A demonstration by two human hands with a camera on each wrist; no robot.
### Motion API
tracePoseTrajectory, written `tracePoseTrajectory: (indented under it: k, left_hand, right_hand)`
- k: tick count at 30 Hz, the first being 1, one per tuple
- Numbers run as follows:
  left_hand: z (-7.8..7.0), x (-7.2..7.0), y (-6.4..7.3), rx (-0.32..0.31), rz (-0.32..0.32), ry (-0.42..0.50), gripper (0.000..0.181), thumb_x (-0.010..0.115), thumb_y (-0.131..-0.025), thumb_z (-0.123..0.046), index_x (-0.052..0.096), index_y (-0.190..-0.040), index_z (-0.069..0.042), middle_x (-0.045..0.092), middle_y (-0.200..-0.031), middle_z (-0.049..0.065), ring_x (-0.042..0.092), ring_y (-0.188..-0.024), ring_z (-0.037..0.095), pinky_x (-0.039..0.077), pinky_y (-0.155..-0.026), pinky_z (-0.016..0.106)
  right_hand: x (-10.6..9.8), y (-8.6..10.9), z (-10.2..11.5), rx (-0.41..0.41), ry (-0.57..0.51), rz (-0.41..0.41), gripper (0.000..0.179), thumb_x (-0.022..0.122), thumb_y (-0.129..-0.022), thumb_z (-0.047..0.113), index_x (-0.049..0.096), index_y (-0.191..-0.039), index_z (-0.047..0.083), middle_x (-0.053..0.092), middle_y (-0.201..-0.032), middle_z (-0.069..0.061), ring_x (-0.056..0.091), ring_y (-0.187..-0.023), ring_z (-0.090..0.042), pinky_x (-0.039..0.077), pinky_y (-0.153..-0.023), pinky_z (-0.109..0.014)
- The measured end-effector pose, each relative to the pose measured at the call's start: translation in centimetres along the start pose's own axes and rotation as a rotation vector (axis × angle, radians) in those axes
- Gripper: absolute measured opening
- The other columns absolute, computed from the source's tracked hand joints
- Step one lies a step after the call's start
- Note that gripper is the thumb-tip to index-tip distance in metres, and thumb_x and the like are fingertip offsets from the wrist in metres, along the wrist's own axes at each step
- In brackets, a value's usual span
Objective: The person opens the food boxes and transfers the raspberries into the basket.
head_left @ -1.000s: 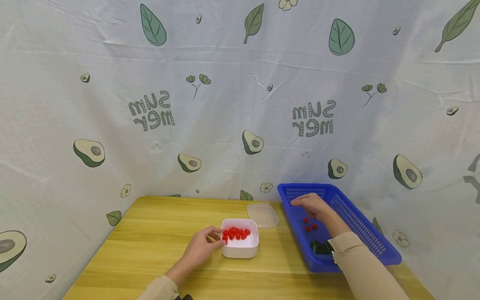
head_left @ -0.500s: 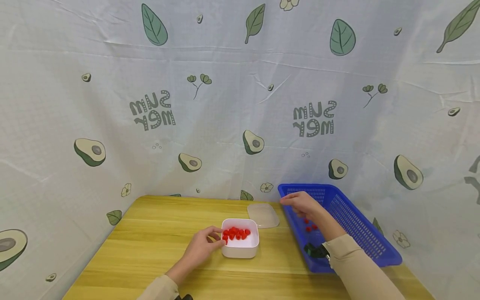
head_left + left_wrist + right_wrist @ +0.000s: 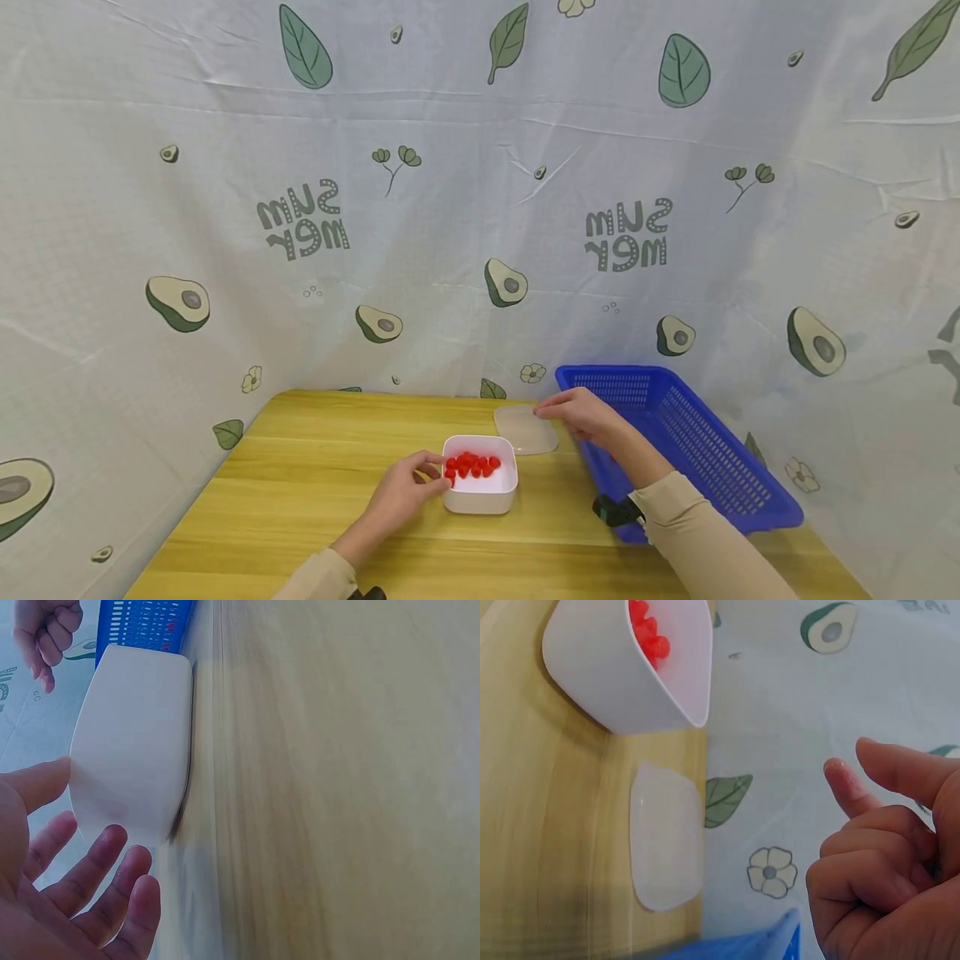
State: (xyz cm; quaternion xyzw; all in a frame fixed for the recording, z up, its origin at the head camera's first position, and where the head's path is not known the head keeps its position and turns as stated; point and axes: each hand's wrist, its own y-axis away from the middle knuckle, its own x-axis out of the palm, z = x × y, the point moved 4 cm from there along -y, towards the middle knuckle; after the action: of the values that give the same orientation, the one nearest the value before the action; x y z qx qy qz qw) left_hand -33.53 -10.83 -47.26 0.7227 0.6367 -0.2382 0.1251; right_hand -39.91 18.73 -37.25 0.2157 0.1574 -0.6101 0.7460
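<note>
A white square box (image 3: 480, 502) stands on the table with several small red berry-like pieces (image 3: 468, 464) inside. My left hand (image 3: 401, 493) rests at its left side, thumb and forefinger touching the wall near the rim. The left wrist view has the other fingers of this hand loosely bent and apart. My right hand (image 3: 588, 417) hovers near the right edge of a translucent lid (image 3: 521, 435), which lies flat behind the box. In the right wrist view its thumb and forefinger (image 3: 851, 791) point forward, slightly apart, the other fingers folded; nothing shows between them.
A blue perforated basket (image 3: 720, 450) stands at the right of the table, partly hidden by my right arm. Wood-grain table (image 3: 330, 450) extends left of the box. A patterned cloth (image 3: 442, 250) hangs directly behind.
My right hand has moved left from above the blue basket to near the lid. The left hand and the box have stayed in place.
</note>
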Motion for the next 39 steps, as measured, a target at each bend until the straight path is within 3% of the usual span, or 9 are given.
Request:
tracePoseTrajectory:
  k: [12,19,29,39]
  left_hand:
    - [0.0,0.0,-0.1,-0.006,0.002,-0.003,0.038,0.077,-0.089,-0.028,0.068,-0.123,-0.012,0.067,-0.101,0.001,0.057,-0.085,0.019,0.049,-0.07,0.031]
    - [-0.1,-0.1,-0.1,0.008,-0.004,-0.008,0.038,0.077,-0.089,-0.027,0.068,-0.123,-0.012,0.068,-0.101,0.001,0.057,-0.085,0.018,0.048,-0.069,0.031]
    - [-0.2,-0.1,0.0,0.007,-0.005,-0.014,0.038,0.077,-0.09,-0.027,0.068,-0.123,-0.012,0.068,-0.1,0.001,0.057,-0.085,0.019,0.049,-0.07,0.031]
    - [-0.1,-0.1,0.0,0.01,0.007,-0.01,0.039,0.077,-0.09,-0.027,0.067,-0.124,-0.011,0.068,-0.101,0.001,0.057,-0.086,0.019,0.049,-0.071,0.031]
  right_hand:
    - [3.4,-0.1,0.6,-0.011,-0.009,0.096,0.026,0.073,-0.091,0.019,0.074,-0.112,0.003,0.03,-0.054,0.005,0.021,-0.046,-0.01,0.023,-0.044,-0.022]
    - [5.3,-0.4,0.8,-0.027,-0.045,0.15,0.029,0.071,-0.092,0.015,0.072,-0.116,-0.002,0.031,-0.054,0.005,0.023,-0.046,-0.01,0.023,-0.044,-0.022]
    - [7.6,-0.6,1.2,-0.017,0.01,0.17,0.032,0.074,-0.091,0.02,0.073,-0.115,-0.001,0.041,-0.062,0.0,0.029,-0.046,-0.012,0.027,-0.046,-0.022]
    - [10.1,-1.0,0.9,-0.038,0.079,0.162,0.019,0.076,-0.088,0.02,0.078,-0.102,0.007,0.044,-0.058,0.003,0.03,-0.044,-0.011,0.029,-0.045,-0.021]
